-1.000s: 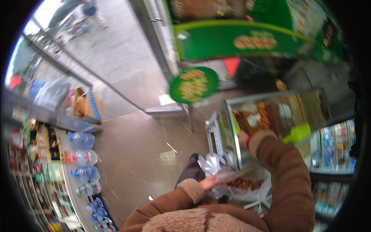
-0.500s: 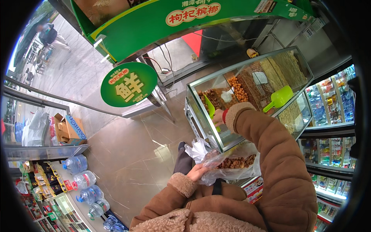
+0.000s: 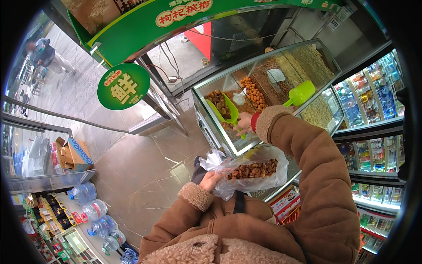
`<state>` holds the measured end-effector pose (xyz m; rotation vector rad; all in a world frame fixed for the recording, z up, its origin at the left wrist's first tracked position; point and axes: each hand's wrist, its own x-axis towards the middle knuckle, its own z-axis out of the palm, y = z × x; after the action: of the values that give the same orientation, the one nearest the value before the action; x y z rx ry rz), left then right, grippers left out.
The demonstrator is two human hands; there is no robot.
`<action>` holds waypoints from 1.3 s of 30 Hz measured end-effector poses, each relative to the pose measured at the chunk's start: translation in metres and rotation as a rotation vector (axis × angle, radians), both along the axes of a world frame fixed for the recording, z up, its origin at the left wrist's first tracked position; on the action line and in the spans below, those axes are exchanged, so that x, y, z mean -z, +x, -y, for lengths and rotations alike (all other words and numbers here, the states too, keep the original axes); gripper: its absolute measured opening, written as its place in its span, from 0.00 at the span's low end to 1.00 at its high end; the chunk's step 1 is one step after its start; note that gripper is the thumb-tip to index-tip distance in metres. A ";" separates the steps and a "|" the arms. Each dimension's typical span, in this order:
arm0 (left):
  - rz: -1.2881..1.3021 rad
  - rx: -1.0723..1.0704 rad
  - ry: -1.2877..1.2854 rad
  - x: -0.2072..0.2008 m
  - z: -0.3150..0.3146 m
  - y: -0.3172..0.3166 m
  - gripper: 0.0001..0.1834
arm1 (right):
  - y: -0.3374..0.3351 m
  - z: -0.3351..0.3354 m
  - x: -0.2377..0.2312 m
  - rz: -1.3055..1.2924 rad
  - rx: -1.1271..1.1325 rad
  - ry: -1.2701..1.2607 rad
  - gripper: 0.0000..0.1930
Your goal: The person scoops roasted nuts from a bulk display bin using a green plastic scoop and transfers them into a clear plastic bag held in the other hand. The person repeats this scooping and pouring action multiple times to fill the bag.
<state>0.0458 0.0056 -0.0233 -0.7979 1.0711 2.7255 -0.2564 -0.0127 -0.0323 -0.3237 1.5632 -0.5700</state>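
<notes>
R hand (image 3: 243,126) now grips green scoop (image 3: 225,111) inside glass case (image 3: 220,141), earlier just reaching; L hand (image 3: 212,179) fingers clenched on half-full plastic bag (image 3: 252,172) below case — scooping underway.

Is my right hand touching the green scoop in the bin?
Touching. The head view shows the right hand closed around the handle of the green scoop, whose bowl lies in the brown snacks.

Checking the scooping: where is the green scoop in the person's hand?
Head view, centre-right: the green scoop is in the right hand, over the bin of brown dried fruit.
</notes>
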 end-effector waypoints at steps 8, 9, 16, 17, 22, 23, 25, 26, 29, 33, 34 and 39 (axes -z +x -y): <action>-0.019 -0.130 -0.042 -0.007 -0.009 -0.015 0.20 | -0.006 -0.023 -0.047 -0.083 -0.007 -0.112 0.26; -0.014 -0.131 -0.046 -0.008 -0.009 -0.016 0.20 | -0.007 -0.024 -0.052 -0.063 -0.020 -0.131 0.26; -0.016 -0.137 -0.060 -0.008 -0.014 -0.021 0.21 | -0.010 -0.028 -0.058 -0.065 -0.048 -0.131 0.25; -0.023 -0.137 -0.073 -0.009 -0.015 -0.021 0.21 | -0.008 -0.029 -0.057 -0.073 -0.038 -0.141 0.25; 0.032 -0.146 -0.040 -0.011 -0.015 -0.018 0.21 | -0.004 -0.035 -0.052 -0.051 0.020 -0.177 0.25; 0.036 -0.155 -0.013 -0.010 -0.015 -0.018 0.21 | -0.005 -0.036 -0.053 -0.052 0.017 -0.189 0.25; 0.043 -0.154 0.021 -0.007 -0.014 -0.017 0.21 | -0.008 -0.039 -0.056 -0.089 0.033 -0.206 0.24; 0.027 -0.157 0.040 -0.005 -0.013 -0.017 0.21 | -0.009 -0.040 -0.059 -0.066 0.032 -0.224 0.24; 0.024 -0.154 0.001 -0.001 -0.011 -0.020 0.21 | -0.015 -0.043 -0.071 -0.077 0.047 -0.253 0.23; 0.032 -0.159 0.002 -0.017 -0.008 -0.023 0.21 | -0.022 -0.048 -0.092 -0.107 0.028 -0.275 0.21; 0.042 -0.161 0.000 -0.023 -0.009 -0.025 0.20 | -0.024 -0.050 -0.097 -0.124 0.023 -0.282 0.21; 0.056 -0.224 0.001 -0.052 -0.010 -0.029 0.23 | -0.027 -0.073 -0.132 -0.168 0.006 -0.345 0.20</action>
<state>0.0170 0.0156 0.0284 -1.0467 1.0261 2.8634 -0.2837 0.0605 0.0993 -0.6415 1.6245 -0.8364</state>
